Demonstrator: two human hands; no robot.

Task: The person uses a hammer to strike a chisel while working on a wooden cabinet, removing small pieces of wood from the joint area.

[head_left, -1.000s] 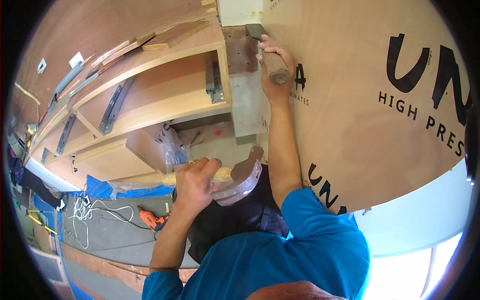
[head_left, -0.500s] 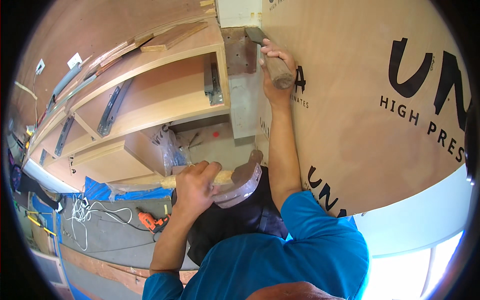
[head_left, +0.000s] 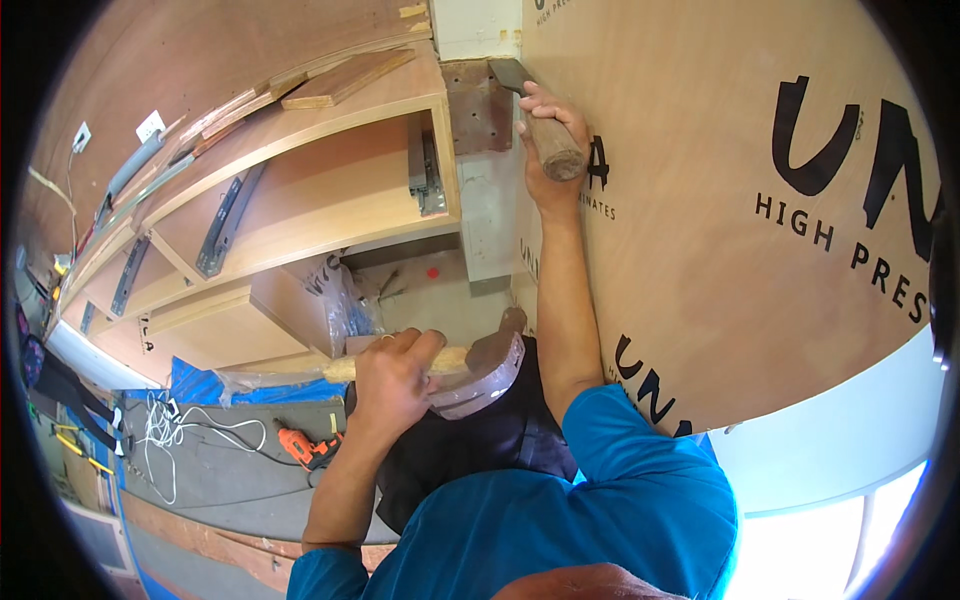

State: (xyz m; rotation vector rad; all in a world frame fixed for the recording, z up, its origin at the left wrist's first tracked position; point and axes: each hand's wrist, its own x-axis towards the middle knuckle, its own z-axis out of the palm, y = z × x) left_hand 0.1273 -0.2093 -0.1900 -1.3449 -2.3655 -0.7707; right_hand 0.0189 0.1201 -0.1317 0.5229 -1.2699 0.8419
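Low in front of me, my left hand (head_left: 395,382) has its grip closed round a yellow-handled hammer (head_left: 483,380) with a curved grey metal head, lying crosswise. Forward and right of it, well apart, my right hand (head_left: 571,115) wraps a dark, flat-bladed chisel (head_left: 555,150) by its round brown wooden handle: long axis angled forward-left, butt facing back toward me. Its tip lies over or against a brown, holed plate (head_left: 478,112); I can't tell which.
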